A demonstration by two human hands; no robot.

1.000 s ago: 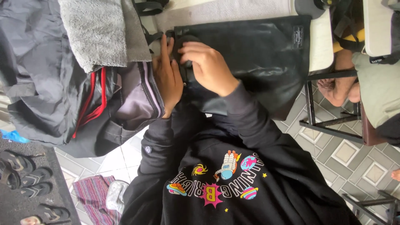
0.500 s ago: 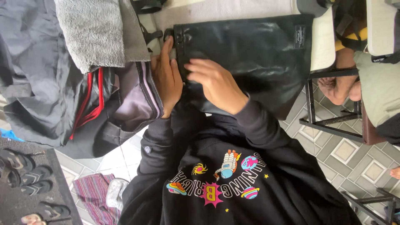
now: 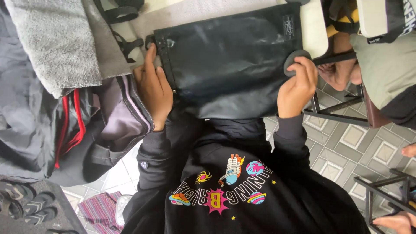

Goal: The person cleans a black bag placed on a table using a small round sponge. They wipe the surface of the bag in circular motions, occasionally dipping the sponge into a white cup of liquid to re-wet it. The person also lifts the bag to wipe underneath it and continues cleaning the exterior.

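A black dry bag (image 3: 229,60) of shiny material lies flat across a pale surface and my lap. My left hand (image 3: 154,89) holds its left end, fingers along the strip with the buckle (image 3: 151,41). Far across at the bag's right end, my right hand (image 3: 297,84) pinches the edge just under a round grey patch (image 3: 296,58). The two hands hold the bag stretched between them. My black sweatshirt (image 3: 234,190) with a colourful print fills the lower middle.
A grey towel (image 3: 52,39) and a dark jacket with red piping (image 3: 65,130) are piled at the left. Another person sits at the right on a metal-framed stool (image 3: 333,112), a bare foot (image 3: 336,73) close to my right hand. Sandals (image 3: 26,206) lie on the tiled floor.
My right hand left the bag's left end, slid along the bag and now grips its right end. The left hand stayed at the buckle edge.
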